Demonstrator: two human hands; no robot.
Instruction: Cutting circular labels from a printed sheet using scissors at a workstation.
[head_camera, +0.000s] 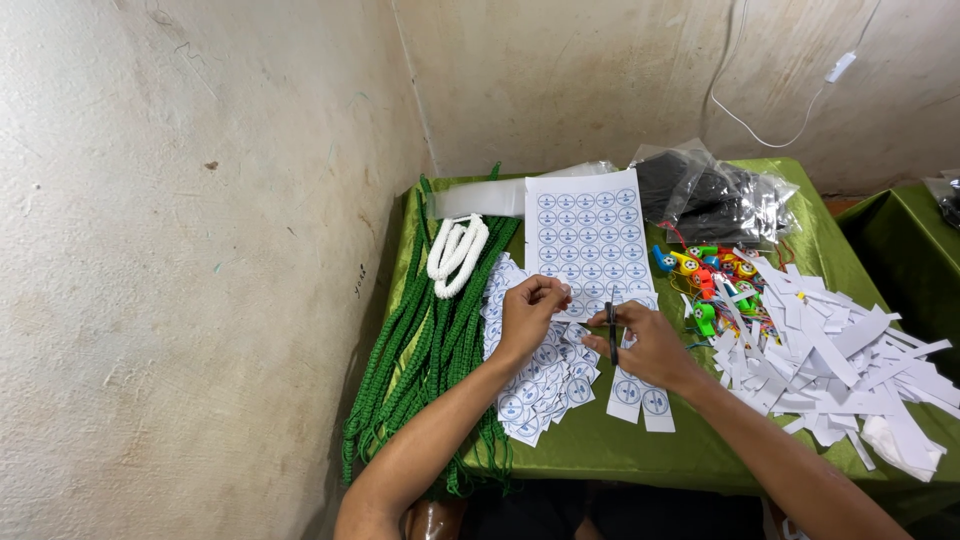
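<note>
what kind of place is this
Probably a small home or back-room craft workspace: bare stained plaster walls, a table under green satin cloth, a white sheet of round blue-printed stickers, and a heap of white paper offcuts.

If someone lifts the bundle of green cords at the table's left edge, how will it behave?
The green cords probably hang floppy, since they already drape over the table edge. They look light. Loose strands may tangle or slide apart.

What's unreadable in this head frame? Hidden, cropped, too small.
- Scissors: mostly covered by the right hand; blade opening too small to tell.
- Piece pinched by the left hand: hidden behind the fingers.
- Contents of the dark plastic bags: obscured by the film.
- Second green table: cut off by the right edge.
- Sticker sheet print: too small.
</note>
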